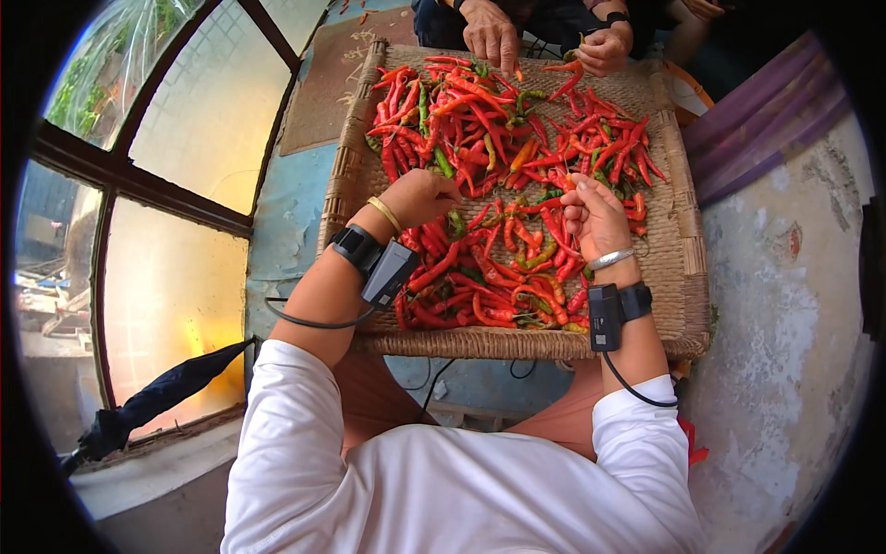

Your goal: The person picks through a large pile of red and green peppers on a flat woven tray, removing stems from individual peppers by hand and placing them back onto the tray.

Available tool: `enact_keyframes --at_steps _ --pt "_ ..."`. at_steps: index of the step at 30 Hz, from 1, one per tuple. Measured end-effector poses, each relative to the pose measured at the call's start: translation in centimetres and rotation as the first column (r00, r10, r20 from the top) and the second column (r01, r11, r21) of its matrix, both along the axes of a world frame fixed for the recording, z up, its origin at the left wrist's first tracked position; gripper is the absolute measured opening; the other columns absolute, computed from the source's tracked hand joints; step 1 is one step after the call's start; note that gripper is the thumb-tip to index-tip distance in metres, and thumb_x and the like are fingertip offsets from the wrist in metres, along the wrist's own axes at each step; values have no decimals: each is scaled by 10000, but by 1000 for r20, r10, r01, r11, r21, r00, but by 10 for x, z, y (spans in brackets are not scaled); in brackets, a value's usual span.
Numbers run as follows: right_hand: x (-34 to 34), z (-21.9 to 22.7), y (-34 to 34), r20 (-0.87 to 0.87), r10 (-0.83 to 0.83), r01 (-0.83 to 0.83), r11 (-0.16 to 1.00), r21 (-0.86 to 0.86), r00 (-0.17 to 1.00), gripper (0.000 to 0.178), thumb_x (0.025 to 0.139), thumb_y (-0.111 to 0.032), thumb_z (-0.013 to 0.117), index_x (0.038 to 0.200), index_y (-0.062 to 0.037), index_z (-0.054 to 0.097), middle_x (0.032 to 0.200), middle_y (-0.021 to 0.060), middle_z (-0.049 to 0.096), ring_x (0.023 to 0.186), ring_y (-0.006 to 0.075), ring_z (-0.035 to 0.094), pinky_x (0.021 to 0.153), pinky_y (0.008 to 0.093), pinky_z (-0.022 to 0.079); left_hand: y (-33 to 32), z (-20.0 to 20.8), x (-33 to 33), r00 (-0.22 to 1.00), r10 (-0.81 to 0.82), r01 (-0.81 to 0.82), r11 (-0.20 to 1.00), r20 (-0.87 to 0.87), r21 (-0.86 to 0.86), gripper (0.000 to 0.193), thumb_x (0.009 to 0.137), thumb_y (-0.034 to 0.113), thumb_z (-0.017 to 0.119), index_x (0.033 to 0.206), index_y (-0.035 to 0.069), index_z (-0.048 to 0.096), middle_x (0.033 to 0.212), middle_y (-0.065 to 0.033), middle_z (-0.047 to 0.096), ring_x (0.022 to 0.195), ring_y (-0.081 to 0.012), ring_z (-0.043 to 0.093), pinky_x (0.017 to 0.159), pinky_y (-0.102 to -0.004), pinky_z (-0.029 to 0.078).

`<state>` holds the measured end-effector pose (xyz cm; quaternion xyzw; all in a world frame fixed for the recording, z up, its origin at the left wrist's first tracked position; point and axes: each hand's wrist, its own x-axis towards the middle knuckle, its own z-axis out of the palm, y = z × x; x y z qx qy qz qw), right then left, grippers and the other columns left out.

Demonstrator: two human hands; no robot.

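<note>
Red chili peppers (466,295), with some green and orange ones among them, lie heaped on a woven tray (678,277) in front of me. Over the left part of the heap, my left hand (423,196) is closed with its fingers curled down; whatever they hold, if anything, is hidden. My right hand (595,217) is raised over the right part of the heap, thumb and fingers pinched together on a chili pepper (569,181), of which only a small orange-red bit shows at the fingertips.
Across the tray, another person's hand (491,37) reaches to the far peppers, and that person's other hand (604,48) holds a pepper. Framed windows (185,212) and a folded dark umbrella (157,397) are at left. A worn wall (784,323) and purple cloth (766,120) stand right.
</note>
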<state>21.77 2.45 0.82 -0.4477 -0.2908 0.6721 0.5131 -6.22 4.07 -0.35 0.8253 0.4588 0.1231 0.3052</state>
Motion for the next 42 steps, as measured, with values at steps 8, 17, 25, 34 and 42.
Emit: enact_keyframes --at_steps 8,17,25,34,42 --pt "-8 2 -4 56 52 -52 999 12 997 229 852 -160 525 1039 -27 521 710 47 592 522 66 540 416 182 414 4 -28 17 859 363 -290 926 -361 240 262 703 355 606 759 103 649 719 -109 613 724 -283 593 624 -395 473" --pt "-12 0 -6 302 277 -280 959 -34 912 267 838 -193 532 1039 -18 532 761 44 588 569 58 540 434 178 405 -5 -10 34 931 364 -341 866 -5 -366 259 744 286 624 793 31 625 556 -29 521 515 -129 491 502 -298 418" --pt "-27 -9 -16 803 277 -626 766 148 528 456 702 -97 611 1144 -91 503 900 79 597 766 189 589 696 302 467 -37 4 67 785 526 -73 605 329 -793 127 809 170 575 757 55 594 574 45 496 443 -29 389 403 -176 297" --pt "-28 4 -15 638 307 -464 881 89 706 166 787 -97 563 924 -14 608 740 48 617 613 123 584 566 256 479 -23 4 55 878 255 -215 966 405 -143 133 793 114 569 903 44 593 756 -35 590 596 -148 541 531 -261 432" --pt "-23 19 -17 462 438 -529 845 84 772 161 831 -114 523 907 2 605 656 25 583 505 55 521 452 178 428 2 -37 35 964 159 -61 912 -212 406 220 776 123 517 991 123 562 1056 -69 502 759 -264 595 618 -378 486"
